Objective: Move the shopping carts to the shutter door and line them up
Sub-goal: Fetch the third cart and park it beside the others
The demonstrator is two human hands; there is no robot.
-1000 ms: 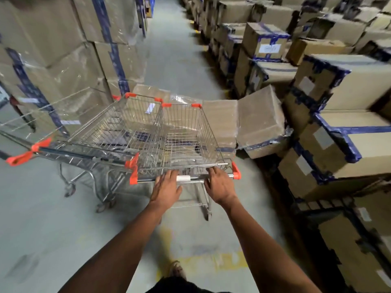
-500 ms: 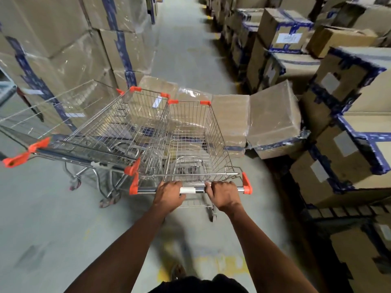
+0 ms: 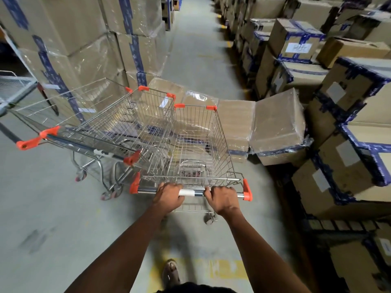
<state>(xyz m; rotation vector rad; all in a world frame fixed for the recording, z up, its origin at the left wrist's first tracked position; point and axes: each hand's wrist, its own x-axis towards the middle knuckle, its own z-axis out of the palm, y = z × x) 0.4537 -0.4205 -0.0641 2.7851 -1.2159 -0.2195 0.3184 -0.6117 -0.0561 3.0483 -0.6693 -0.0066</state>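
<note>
A wire shopping cart (image 3: 196, 144) with orange corner caps stands straight in front of me. Its handle bar (image 3: 195, 193) runs across at waist height. My left hand (image 3: 169, 196) grips the bar left of the white sleeve, and my right hand (image 3: 223, 199) grips it on the right. A second wire cart (image 3: 105, 125) stands at an angle against the first cart's left side, its orange-tipped handle (image 3: 76, 142) pointing left. No shutter door is in view.
Wrapped cardboard boxes (image 3: 230, 123) lie on the floor just beyond the carts. Tall box stacks (image 3: 88, 43) rise on the left, and more boxes (image 3: 349, 115) line the right. A concrete aisle (image 3: 196, 47) runs away ahead. A wire rack edge (image 3: 14, 85) shows far left.
The cart I hold has come back toward me together with my hands, while the boxes beyond it stay put. My grip on the bar has stayed the same.
</note>
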